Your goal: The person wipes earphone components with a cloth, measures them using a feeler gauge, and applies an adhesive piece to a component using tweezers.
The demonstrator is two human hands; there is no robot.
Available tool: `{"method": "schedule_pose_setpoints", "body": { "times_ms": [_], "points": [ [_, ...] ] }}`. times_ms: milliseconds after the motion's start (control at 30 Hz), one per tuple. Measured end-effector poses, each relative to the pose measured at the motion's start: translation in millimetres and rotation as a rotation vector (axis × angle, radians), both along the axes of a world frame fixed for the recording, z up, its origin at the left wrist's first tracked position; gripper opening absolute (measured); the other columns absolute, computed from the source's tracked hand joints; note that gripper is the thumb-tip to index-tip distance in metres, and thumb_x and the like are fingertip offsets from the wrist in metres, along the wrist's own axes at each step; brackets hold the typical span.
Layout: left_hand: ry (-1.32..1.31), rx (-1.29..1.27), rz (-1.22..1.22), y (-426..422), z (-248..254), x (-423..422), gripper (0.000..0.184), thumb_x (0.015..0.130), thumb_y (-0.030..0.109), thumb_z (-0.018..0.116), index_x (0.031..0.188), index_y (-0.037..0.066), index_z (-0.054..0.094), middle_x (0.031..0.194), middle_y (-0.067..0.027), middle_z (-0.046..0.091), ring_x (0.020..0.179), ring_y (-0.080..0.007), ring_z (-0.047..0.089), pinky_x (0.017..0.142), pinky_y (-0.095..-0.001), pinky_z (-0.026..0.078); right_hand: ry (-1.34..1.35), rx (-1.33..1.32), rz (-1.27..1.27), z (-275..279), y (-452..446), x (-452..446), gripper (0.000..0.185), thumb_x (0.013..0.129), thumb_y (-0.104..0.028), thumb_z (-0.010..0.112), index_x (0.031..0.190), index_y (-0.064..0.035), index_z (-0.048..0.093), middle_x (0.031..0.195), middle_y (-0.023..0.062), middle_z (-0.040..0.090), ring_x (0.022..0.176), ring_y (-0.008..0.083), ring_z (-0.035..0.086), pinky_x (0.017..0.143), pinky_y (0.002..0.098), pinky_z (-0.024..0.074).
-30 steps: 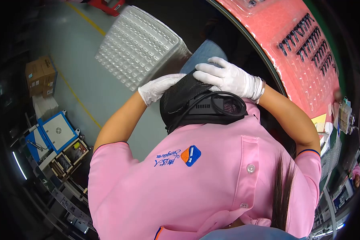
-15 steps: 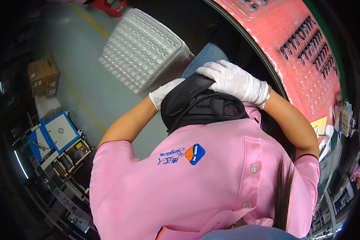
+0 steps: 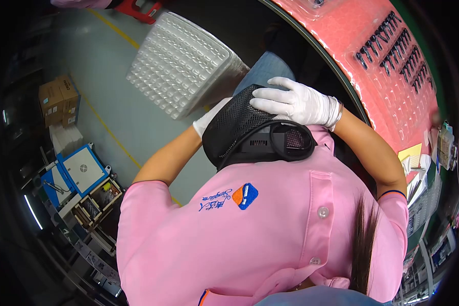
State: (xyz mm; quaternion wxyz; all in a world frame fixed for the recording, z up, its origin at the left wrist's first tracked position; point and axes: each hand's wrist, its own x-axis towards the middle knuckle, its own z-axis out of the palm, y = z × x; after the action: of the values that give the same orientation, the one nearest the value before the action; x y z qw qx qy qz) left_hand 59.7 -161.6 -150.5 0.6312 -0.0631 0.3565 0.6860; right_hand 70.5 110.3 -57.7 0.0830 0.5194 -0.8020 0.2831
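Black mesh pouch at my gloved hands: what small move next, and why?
Perhaps tuck in the looped cable with your right hand: it lies exposed on the black mesh pouch, close to that hand, while your left hand, partly hidden, seems to brace the side.

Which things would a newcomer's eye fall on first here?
Probably the pink polo shirt filling the lower middle, with the white-gloved left hand and right hand above it at a black mesh pouch. Next, the stacked clear plastic trays, upper left of centre, and dark parts in rows, upper right.
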Motion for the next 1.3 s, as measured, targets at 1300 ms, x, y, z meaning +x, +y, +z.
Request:
{"method": "schedule_pose_setpoints", "body": {
  "times_ms": [1300],
  "points": [
    [1.568, -0.554, -0.414, 42.2, 181.2, -3.4, 0.053, 0.080, 0.024, 0.074, 0.125, 0.001, 0.059, 0.111, -0.0158, 0.051, 0.108, -0.0322, 0.048, 0.098, -0.0379, 0.038, -1.311, -0.643, -0.214, -26.7, 6.6, -13.9, 0.012, 0.088, -0.008, 0.067, 0.094, 0.0010, 0.070, 0.082, 0.0037, 0.068, 0.075, 0.0068, 0.059, 0.069, 0.0225, 0.0494]
  ]
}}
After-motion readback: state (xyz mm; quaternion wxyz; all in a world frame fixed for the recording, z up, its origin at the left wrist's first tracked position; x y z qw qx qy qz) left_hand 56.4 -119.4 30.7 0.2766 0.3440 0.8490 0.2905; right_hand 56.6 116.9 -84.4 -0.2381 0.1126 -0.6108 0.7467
